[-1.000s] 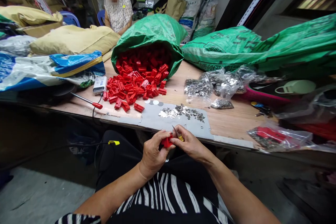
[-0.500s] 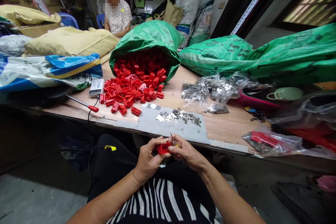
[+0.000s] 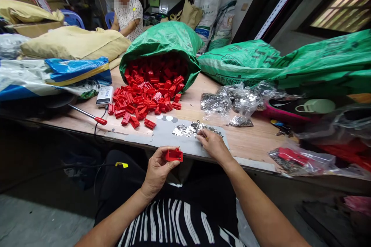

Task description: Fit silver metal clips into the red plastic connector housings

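My left hand is closed around a red plastic housing, held above my lap at the table's front edge. The housing's hollow side faces me, and small metal bits show inside it. My right hand reaches over the grey mat, fingers pinched together at the near side of a pile of small flat metal pieces. Whatever lies between those fingertips is too small and covered to make out. Many like red housings spill from a green sack behind the mat.
Clear bags of metal pieces lie right of the sack. A red-handled rod and a white box with a cable are on the left. A bag with red parts sits at the right edge. Another person sits across the table.
My right hand has left the red housing and moved forward to the metal pieces. The thin yellow-ended tool it held no longer shows clearly. My left hand has shifted slightly left with the housing.
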Action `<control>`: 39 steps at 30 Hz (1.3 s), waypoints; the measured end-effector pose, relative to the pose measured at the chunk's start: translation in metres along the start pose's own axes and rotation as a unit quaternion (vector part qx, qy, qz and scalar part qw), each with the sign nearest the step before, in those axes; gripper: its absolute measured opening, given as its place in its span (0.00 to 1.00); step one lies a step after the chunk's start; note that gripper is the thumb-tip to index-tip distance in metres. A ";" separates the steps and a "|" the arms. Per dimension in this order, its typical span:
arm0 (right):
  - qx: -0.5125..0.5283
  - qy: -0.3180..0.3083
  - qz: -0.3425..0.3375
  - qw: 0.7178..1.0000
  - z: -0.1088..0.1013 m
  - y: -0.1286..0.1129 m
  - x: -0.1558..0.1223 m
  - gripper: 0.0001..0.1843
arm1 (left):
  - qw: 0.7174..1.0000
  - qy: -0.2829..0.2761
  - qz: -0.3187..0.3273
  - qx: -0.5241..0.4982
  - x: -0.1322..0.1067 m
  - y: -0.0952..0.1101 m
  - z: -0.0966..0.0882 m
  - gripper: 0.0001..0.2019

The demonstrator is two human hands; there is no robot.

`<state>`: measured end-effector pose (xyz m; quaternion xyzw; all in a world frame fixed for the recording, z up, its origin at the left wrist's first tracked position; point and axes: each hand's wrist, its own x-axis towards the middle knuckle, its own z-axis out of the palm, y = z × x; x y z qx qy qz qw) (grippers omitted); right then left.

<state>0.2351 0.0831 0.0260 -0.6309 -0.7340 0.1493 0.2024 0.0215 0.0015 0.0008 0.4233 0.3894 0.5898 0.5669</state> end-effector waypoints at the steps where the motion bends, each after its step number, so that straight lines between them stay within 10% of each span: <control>1: -0.032 -0.003 -0.002 0.999 0.003 0.002 0.004 0.04 | 1.000 0.004 0.012 0.006 0.001 0.000 -0.001 0.16; 9: -0.087 -0.004 0.002 0.996 0.015 0.003 0.012 0.05 | 0.997 0.018 0.060 0.039 0.005 -0.004 -0.009 0.16; 25: -0.068 0.001 -0.012 0.998 0.016 0.003 0.011 0.02 | 0.892 0.082 -0.269 -0.354 0.004 0.016 0.002 0.11; 31: 0.085 0.035 -0.013 0.996 0.011 0.000 0.000 0.03 | 0.870 0.087 -0.297 -0.385 0.004 0.014 0.004 0.10; 39: 0.315 -0.083 -0.073 0.943 -0.002 -0.041 -0.033 0.10 | 0.919 -0.006 -0.232 -0.318 -0.001 0.017 0.003 0.16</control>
